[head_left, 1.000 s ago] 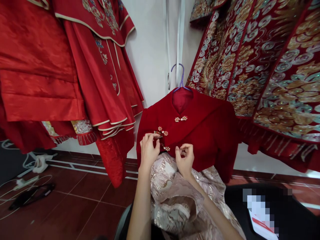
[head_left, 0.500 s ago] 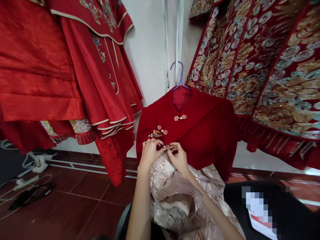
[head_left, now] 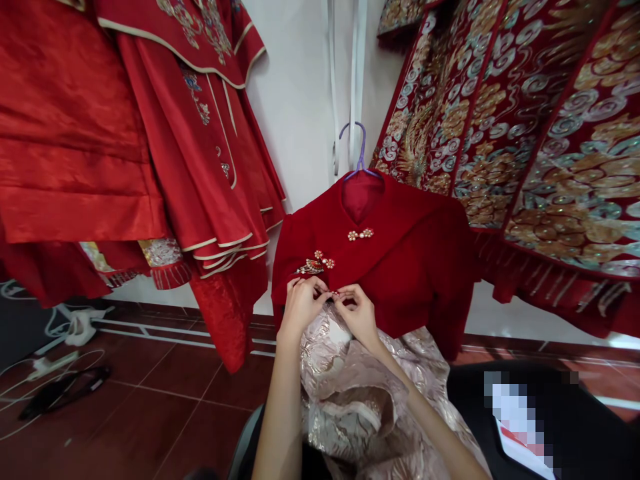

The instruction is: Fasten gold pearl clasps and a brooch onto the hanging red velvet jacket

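Fingers (head_left: 353, 291) on clasp (head_left: 335, 295), near jacket hem (head_left: 400, 335)

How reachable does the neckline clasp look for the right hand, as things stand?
Likely yes: only the front of the red jacket lies between the right hand and the neckline clasp above it. The hand would probably have to leave the lower clasp it touches first.
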Available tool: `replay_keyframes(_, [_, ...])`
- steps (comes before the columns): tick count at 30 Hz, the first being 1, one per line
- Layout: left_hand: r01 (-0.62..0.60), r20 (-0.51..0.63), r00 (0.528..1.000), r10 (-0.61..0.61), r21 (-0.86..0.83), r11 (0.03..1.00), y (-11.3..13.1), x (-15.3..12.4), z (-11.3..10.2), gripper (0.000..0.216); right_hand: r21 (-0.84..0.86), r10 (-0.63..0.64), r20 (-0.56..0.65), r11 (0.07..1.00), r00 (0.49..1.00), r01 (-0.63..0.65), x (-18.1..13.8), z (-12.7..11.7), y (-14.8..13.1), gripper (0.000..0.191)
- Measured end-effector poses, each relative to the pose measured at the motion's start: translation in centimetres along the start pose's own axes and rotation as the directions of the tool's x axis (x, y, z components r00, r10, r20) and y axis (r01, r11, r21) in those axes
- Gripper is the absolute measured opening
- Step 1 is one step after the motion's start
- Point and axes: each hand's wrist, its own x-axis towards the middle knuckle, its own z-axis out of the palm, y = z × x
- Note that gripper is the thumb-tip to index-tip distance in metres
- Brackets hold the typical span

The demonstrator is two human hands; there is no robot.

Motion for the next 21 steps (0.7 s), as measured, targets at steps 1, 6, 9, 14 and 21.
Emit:
replay_keyframes(1, [0.01, -0.017, 1.0, -0.011, -0.043, 0.999, -0.1, 0.1, 0.1, 0.011, 0.005, 0.001, -0.001, 1.0, 1.0, -0.001, 0.0, 0.0, 0.0, 0.02])
replay_keyframes(6, [0.154, -0.158, 0.95, -0.27, -0.515, 0.843, -0.3, 2.7, 1.5, 0.026, 0.051, 0.021, -0.027, 0.999, 0.999, -0.02, -0.2, -0.1, 0.0, 0.014])
replay_keyframes(9, [0.227, -0.038, 0.894, -0.447, -0.821, 0.524, -0.2, 4.5, 2.6, 0.019, 0.109, 0.013, -0.048, 0.994, 0.999, -0.007, -0.3, -0.2, 0.1, 0.012])
replay_keyframes(14, [0.2, 0.147, 0.92, -0.365, -0.973, 0.112, -0.5, 5.1, 3.9, 0.026, 0.15, 0.007, -0.063, 0.989, 0.998, 0.002, -0.2, -0.3, 0.4, 0.009])
replay_keyframes(21, [0.231, 0.194, 0.916, -0.35, -0.971, 0.065, -0.5, 5.5, 4.2, 0.032, 0.153, 0.012, -0.049, 0.988, 0.999, -0.004, -0.1, -0.2, 0.5, 0.01])
